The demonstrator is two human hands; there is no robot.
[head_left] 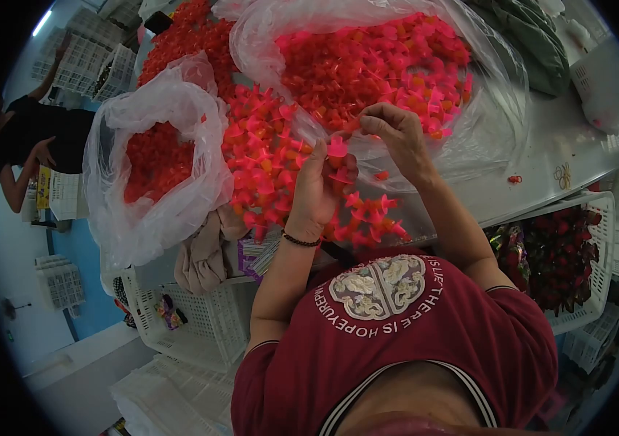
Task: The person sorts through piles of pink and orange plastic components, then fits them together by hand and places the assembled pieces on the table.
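My left hand [322,190] is closed around a bunch of pink plastic flower pieces [338,156] over the table edge. My right hand [394,134] pinches a small red piece [351,127] just above that bunch, fingertips nearly touching the left hand. Loose pink and orange flower pieces [266,156] lie heaped on the table beside the left hand. A large clear bag of pink pieces [375,62] lies open behind the right hand. A smaller clear bag [153,163] holding red pieces sits to the left.
White plastic crates [200,320] stand below the table at left. Another crate [567,251] with dark red flowers stands at right. A beige cloth [204,254] hangs off the table edge. Another person in black [33,138] stands at far left. A red piece [515,179] lies on the white table.
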